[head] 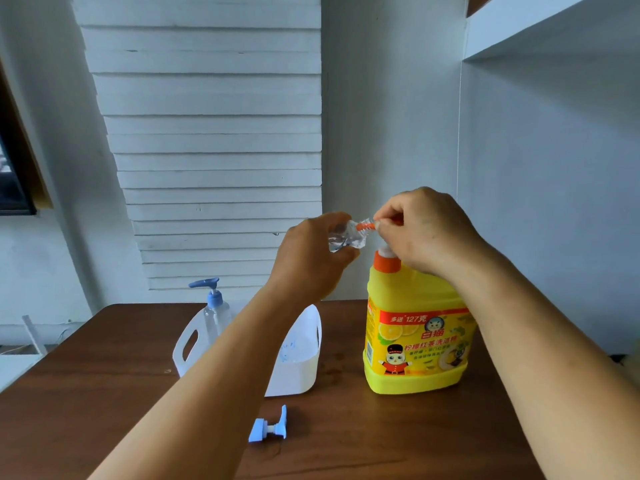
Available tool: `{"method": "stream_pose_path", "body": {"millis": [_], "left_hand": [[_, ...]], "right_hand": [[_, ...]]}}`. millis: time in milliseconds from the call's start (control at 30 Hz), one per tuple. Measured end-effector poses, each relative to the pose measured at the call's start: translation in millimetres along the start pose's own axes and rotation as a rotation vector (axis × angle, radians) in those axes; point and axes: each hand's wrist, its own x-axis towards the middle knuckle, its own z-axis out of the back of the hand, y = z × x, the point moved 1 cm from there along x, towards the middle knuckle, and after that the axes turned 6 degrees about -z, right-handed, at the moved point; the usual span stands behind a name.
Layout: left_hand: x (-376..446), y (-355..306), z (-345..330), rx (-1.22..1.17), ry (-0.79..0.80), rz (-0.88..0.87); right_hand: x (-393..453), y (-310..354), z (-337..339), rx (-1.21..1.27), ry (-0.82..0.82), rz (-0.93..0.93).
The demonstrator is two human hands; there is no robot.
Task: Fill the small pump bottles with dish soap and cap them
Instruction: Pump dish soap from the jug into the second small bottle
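Observation:
My left hand grips a small clear bottle, holding it up on its side. Its mouth meets the orange nozzle of the pump on a big yellow dish soap jug. My right hand is over that pump head, fingers curled and pinching at the nozzle; the pump head itself is mostly hidden under the hand. A loose blue pump cap lies on the wooden table in front of me. Another clear bottle with a blue pump stands in a white basket.
The white basket stands mid-table, left of the jug, partly behind my left forearm. A slatted white panel and walls close the back, and a white shelf juts out at the upper right. The table's left edge drops off near a dark window frame.

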Motion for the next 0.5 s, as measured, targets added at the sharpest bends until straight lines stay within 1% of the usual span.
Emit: {"method": "stream_pose_path", "body": {"millis": [100, 300, 400, 500], "left_hand": [[-3.0, 2.7, -4.7, 0.013, 0.008, 0.021], [-2.7, 1.9, -3.7, 0.013, 0.004, 0.027], [1.2, -0.7, -0.4, 0.014, -0.003, 0.011], [-0.8, 0.4, -1.6, 0.0, -0.001, 0.012]], "right_hand": [[-6.2, -4.5, -12.4, 0.013, -0.039, -0.002], [-1.2, -0.8, -2.7, -0.029, 0.03, 0.003], [2.6, 0.5, 5.6, -0.001, 0.043, 0.005], [-3.4, -4.5, -1.4, 0.065, 0.007, -0.004]]}}
